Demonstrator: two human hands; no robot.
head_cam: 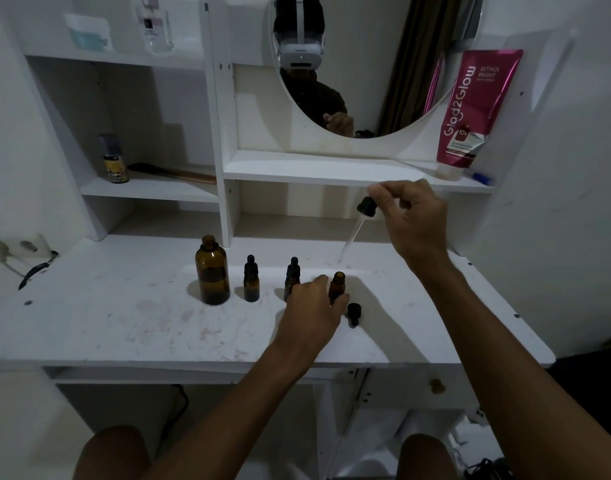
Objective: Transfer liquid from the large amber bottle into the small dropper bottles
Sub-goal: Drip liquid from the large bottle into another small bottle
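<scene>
Dropper bottle (337, 287) half behind left hand (311, 310)

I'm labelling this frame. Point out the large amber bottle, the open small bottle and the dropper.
large amber bottle (212, 275): head view, middle of its brown body.
open small bottle (338, 284): head view, shoulder below its uncapped neck.
dropper (366, 206): head view, black cap pinched in the right hand.

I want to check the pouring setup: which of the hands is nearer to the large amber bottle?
Left. The left hand rests on the table, to the right of the large amber bottle, past two dropper bottles. The right hand is raised farther right.
</scene>
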